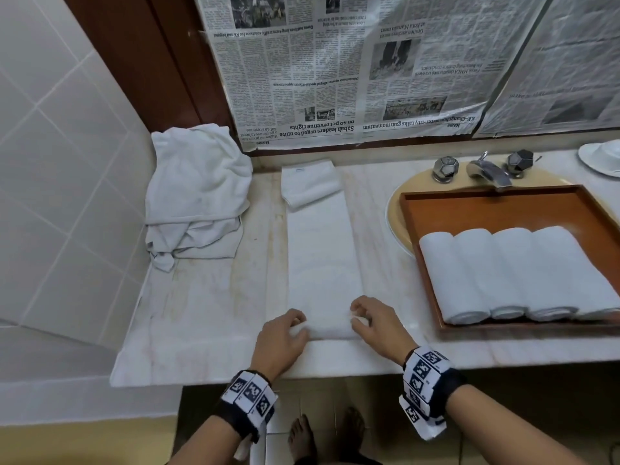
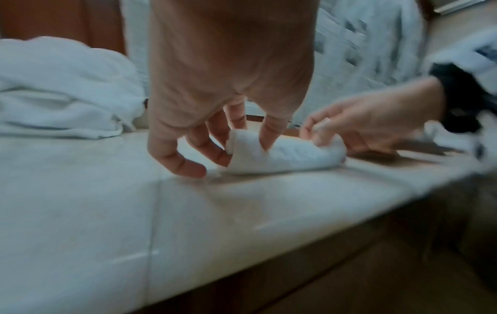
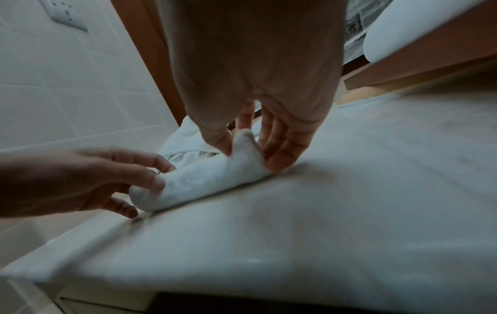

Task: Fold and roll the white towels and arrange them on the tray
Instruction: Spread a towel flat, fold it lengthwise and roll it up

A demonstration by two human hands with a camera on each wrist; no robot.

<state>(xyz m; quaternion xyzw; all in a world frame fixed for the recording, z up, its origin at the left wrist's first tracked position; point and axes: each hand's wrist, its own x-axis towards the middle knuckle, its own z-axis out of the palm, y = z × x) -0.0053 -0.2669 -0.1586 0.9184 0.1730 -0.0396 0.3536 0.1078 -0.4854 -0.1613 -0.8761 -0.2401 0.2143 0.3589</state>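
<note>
White towel [image 1: 322, 256] beside the tray [image 1: 416, 209]: my left hand [image 1: 280, 340] and right hand [image 1: 377, 322] pinch its started roll, next rolling evenly away.

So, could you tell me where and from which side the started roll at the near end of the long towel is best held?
Hold the started roll at its two open ends, coming from the near counter edge, as the left hand and right hand do now. It lies crosswise, and the flat towel strip stretches away beyond it, so rolling probably goes away from you.
</note>
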